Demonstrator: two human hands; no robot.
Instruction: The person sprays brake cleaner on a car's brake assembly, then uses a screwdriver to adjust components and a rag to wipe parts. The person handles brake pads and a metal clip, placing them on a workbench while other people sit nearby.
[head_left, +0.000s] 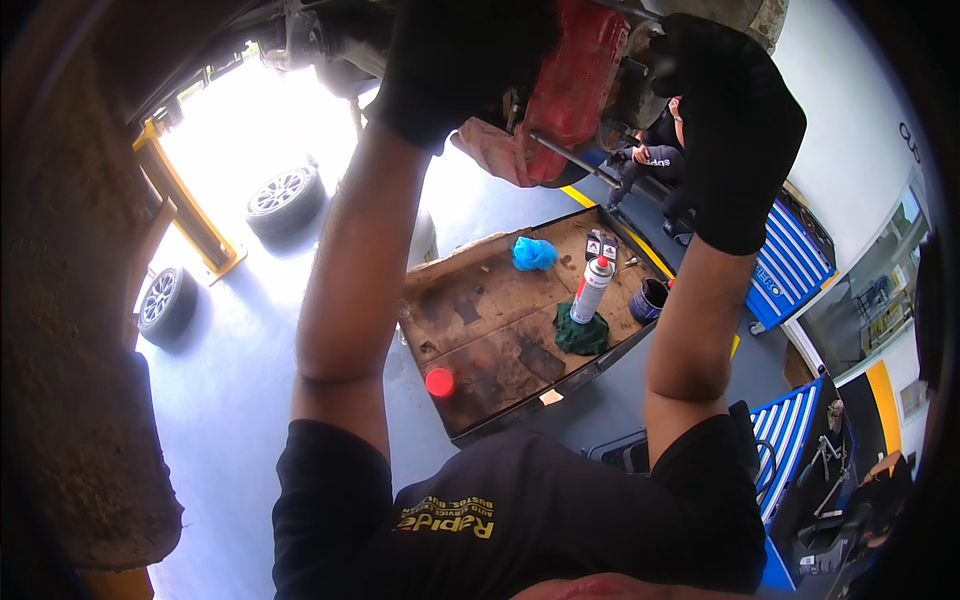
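Note:
Both my arms reach up under a raised vehicle, in black gloves. My left hand (465,75) is against the left side of a red, worn metal part (580,75); its fingers are lost in the dark. On the other side, my right hand (730,130) has its fingers curled in close to the metal fittings beside that part. What they grip, if anything, is hidden. A thin metal rod (575,160) sticks out below the red part, touching neither hand. A pinkish cloth-like piece (495,150) hangs at its lower left.
Below me is a stained tray (480,350) with a spray can (592,290), green rag (580,335), blue crumpled glove or cloth (534,254), dark tin (648,300) and red cap (440,382). Wheels (285,200), a yellow lift post (185,205), blue tool cabinets (790,260) and a seated person (650,160) surround it.

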